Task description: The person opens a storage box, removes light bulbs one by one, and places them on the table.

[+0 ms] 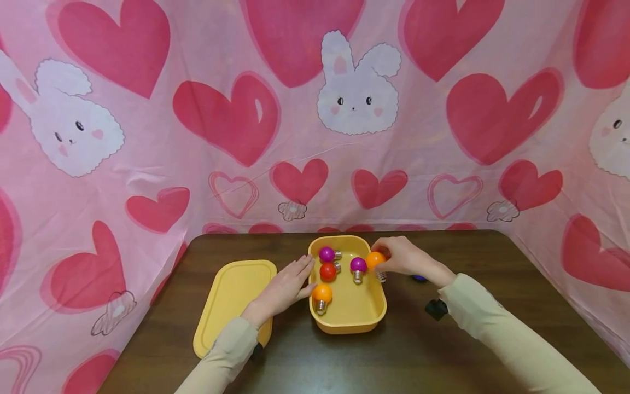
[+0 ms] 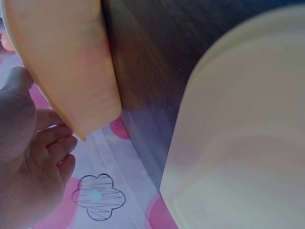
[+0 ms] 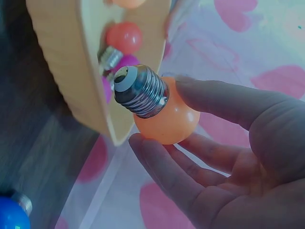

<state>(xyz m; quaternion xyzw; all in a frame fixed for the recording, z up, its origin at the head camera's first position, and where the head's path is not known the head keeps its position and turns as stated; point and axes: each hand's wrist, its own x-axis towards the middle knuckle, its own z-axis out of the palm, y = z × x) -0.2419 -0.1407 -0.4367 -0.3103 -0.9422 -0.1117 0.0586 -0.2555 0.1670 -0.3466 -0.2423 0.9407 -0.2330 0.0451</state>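
My right hand (image 1: pixel 401 256) pinches an orange light bulb (image 3: pixel 167 124) between thumb and fingers, over the right rim of a yellow plastic box (image 1: pixel 351 306). The bulb's metal screw base points toward the camera in the right wrist view. Inside the box lie a red bulb (image 1: pixel 327 272), two purple bulbs, one at the back left (image 1: pixel 327 254) and one nearer the middle (image 1: pixel 358 265), and another orange bulb (image 1: pixel 322 293) at the front left. With fairly straight fingers, my left hand (image 1: pixel 287 285) touches the box's left rim.
A yellow lid (image 1: pixel 233 298) lies flat on the dark wooden table (image 1: pixel 305 364), left of the box and partly under my left forearm. A blue bulb (image 3: pixel 12 214) rests on the table right of the box, mostly hidden by my right arm in the head view. Pink heart-patterned cloth hangs behind.
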